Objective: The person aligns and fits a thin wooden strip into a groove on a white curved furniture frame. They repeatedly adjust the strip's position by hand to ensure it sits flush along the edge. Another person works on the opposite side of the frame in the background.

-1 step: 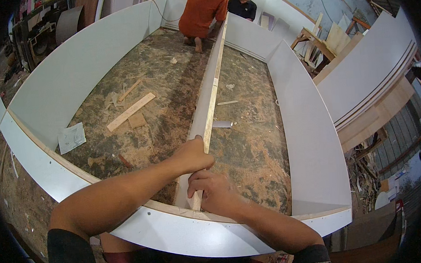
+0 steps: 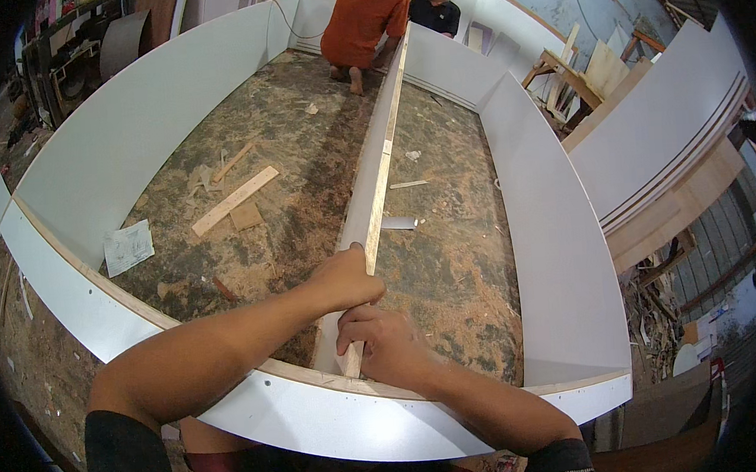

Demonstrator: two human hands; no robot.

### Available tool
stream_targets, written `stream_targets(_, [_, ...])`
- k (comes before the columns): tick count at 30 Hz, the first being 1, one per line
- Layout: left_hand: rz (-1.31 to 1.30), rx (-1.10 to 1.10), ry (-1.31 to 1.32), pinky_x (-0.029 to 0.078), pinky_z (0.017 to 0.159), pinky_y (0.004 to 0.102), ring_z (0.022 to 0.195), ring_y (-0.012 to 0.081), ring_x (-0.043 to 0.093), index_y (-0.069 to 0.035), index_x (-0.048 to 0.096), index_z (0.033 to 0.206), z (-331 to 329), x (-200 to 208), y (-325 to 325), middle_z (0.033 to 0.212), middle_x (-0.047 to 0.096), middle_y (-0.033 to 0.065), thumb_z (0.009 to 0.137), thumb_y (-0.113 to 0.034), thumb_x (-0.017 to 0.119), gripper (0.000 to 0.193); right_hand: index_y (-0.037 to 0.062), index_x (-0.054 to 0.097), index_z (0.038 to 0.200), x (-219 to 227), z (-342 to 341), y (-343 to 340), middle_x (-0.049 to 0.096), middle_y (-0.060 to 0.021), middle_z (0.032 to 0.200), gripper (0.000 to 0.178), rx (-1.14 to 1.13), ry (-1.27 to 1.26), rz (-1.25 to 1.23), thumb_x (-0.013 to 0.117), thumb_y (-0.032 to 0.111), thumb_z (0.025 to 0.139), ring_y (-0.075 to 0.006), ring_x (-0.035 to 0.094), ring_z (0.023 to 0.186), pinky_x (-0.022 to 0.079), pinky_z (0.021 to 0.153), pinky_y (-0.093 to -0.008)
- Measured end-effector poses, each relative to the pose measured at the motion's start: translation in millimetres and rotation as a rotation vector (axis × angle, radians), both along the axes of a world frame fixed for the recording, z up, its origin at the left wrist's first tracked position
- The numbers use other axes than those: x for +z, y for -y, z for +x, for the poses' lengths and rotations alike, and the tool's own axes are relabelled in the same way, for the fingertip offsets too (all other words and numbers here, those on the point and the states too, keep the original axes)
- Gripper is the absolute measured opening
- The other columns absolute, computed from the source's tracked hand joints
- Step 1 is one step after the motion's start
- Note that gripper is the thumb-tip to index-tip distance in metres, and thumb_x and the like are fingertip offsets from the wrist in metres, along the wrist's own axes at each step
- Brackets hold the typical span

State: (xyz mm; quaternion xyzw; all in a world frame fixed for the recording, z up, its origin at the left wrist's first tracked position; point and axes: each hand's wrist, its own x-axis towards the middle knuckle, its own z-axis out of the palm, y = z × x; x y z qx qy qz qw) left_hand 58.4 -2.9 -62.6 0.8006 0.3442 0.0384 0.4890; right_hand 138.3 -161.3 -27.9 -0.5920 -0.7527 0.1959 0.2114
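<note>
A long divider board [image 2: 381, 184] with white faces and a bare wood top edge runs from the near side to the far side of a large white panel frame [image 2: 559, 225]. My left hand [image 2: 348, 280] is closed around its top edge. Just nearer to me, my right hand [image 2: 383, 344] grips the same board, fingers bent over the edge. The board's near end [image 2: 352, 369] meets the inner side of the white front panel [image 2: 320, 421]. The fingers on the board's far sides are partly hidden.
Inside the frame, wood strips [image 2: 236, 201] and a paper sheet [image 2: 129, 248] lie on the sawdust-covered floor [image 2: 285, 129]. A person in orange [image 2: 365, 20] kneels at the divider's far end, another in black [image 2: 435, 16] behind. White panels [image 2: 662, 141] stand at the right.
</note>
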Motion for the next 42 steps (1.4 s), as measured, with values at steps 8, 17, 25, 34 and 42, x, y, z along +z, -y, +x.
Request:
stream_targets(8, [0.03, 0.003, -0.005, 0.059, 0.094, 0.049, 0.109, 0.0481, 0.073, 0.015, 0.059, 0.123, 3.3, -1.0, -6.0, 0.112, 0.072, 0.0368, 0.065, -0.025, 0.078, 0.073, 0.0109, 0.078, 0.091, 1.5, 2.5, -4.8, 0.075, -0.0059, 0.112, 0.028, 0.01, -0.013, -0.041, 0.072, -0.009, 0.072, -0.026, 0.074, 0.104, 0.061, 0.077, -0.0363])
stream_targets(17, [0.024, -0.001, -0.008, 0.058, 0.094, 0.0483, 0.11, 0.0472, 0.073, 0.014, 0.06, 0.123, 2.8, 1.4, -5.9, 0.114, 0.072, 0.0361, 0.065, -0.026, 0.078, 0.073, 0.0096, 0.079, 0.092, 5.0, 1.2, -5.6, 0.075, -0.0072, 0.111, 0.029, 0.005, 0.018, -0.049, 0.07, -0.011, 0.074, -0.0257, 0.074, 0.103, 0.061, 0.079, -0.0371])
stream_targets(25, [0.02, -0.004, -0.021, 0.058, 0.093, 0.0483, 0.109, 0.047, 0.072, 0.014, 0.06, 0.122, 1.0, 4.1, -5.1, 0.113, 0.072, 0.0346, 0.065, -0.026, 0.078, 0.072, 0.0103, 0.078, 0.091, 4.2, 2.0, -5.7, 0.075, -0.0071, 0.111, 0.026, 0.009, 0.013, -0.029, 0.073, -0.008, 0.073, -0.0245, 0.074, 0.1, 0.061, 0.077, -0.0373])
stream_targets(34, [0.034, -0.006, -0.023, 0.058, 0.092, 0.048, 0.107, 0.0476, 0.073, 0.015, 0.06, 0.121, 1.1, 4.1, -5.5, 0.111, 0.072, 0.036, 0.065, -0.026, 0.078, 0.072, 0.0107, 0.078, 0.09, 2.9, 1.9, -5.6, 0.075, -0.0064, 0.11, 0.024, -0.005, 0.024, -0.047, 0.075, -0.005, 0.073, -0.0249, 0.075, 0.098, 0.062, 0.078, -0.0377])
stream_targets(42, [0.028, -0.017, -0.009, 0.058, 0.092, 0.0486, 0.109, 0.0473, 0.073, 0.015, 0.06, 0.12, 0.8, 6.5, -5.9, 0.111, 0.072, 0.0366, 0.066, -0.026, 0.077, 0.07, 0.0103, 0.078, 0.091, 3.1, 2.2, -5.2, 0.075, -0.0066, 0.112, 0.029, -0.009, 0.028, -0.053, 0.071, -0.011, 0.072, -0.0252, 0.075, 0.098, 0.062, 0.078, -0.0371])
